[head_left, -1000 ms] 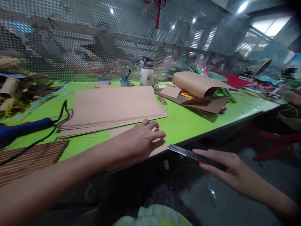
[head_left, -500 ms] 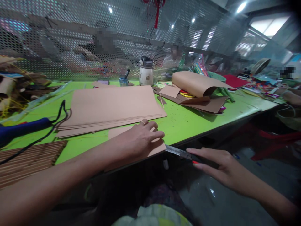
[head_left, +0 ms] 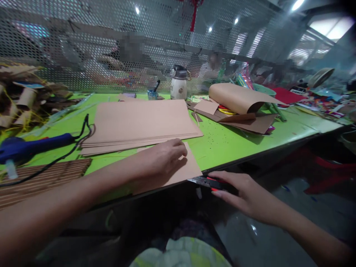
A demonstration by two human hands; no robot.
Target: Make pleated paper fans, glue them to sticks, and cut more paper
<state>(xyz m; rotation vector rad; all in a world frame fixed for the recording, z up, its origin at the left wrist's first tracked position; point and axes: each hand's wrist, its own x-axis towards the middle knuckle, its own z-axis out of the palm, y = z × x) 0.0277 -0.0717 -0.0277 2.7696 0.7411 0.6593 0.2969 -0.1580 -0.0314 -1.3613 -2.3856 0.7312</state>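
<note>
A brown paper sheet (head_left: 187, 167) lies at the front edge of the green table (head_left: 219, 148). My left hand (head_left: 164, 157) rests on it, fingers curled; whether they pinch anything is hidden. Just off the sheet's right front corner, my right hand (head_left: 236, 191) holds a utility knife (head_left: 207, 181) with a black and red handle. Its metal end points left and lies along the sheet's front edge. Behind my left hand sits a stack of brown paper sheets (head_left: 141, 120).
A blue glue gun (head_left: 41, 146) with a black cord and corrugated cardboard (head_left: 52, 176) lie left. A white bottle (head_left: 178, 83) and a small glass jar (head_left: 152, 95) stand behind the stack. Rolled brown paper (head_left: 241, 96) is at the back right. Behind is perforated mesh (head_left: 97, 44).
My right hand has moved left with the knife, whose metal end is now at the sheet's front edge. My left hand's fingers are more curled. The view has shifted slightly.
</note>
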